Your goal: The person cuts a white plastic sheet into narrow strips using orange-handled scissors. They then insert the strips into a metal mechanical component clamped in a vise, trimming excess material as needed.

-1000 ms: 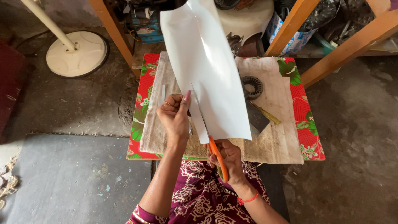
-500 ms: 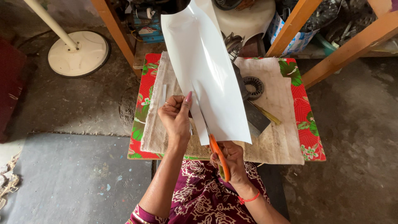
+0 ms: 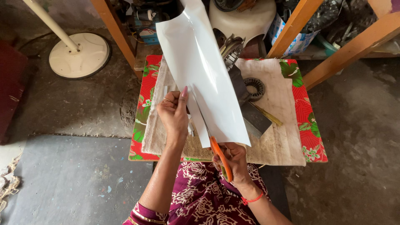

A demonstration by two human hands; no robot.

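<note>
- A seated person's left hand (image 3: pixel 175 114) pinches the lower left edge of a large white sheet (image 3: pixel 204 71), holding it upright above a low table (image 3: pixel 291 137) covered with a pale cloth and a red floral one.
- The right hand (image 3: pixel 233 160) grips orange-handled scissors (image 3: pixel 218 156), blades entering the sheet's bottom edge beside an already slit strip.
- Risk, as judged: the tall sheet curls at its top; if it flops, the cut may wander or the strip tear.
- The left thumb sits close to the blades' path, so a slip could nick it.
- A round metal part (image 3: pixel 254 87) and a dark block (image 3: pixel 250 112) lie just behind the sheet; its edge could snag there.
</note>
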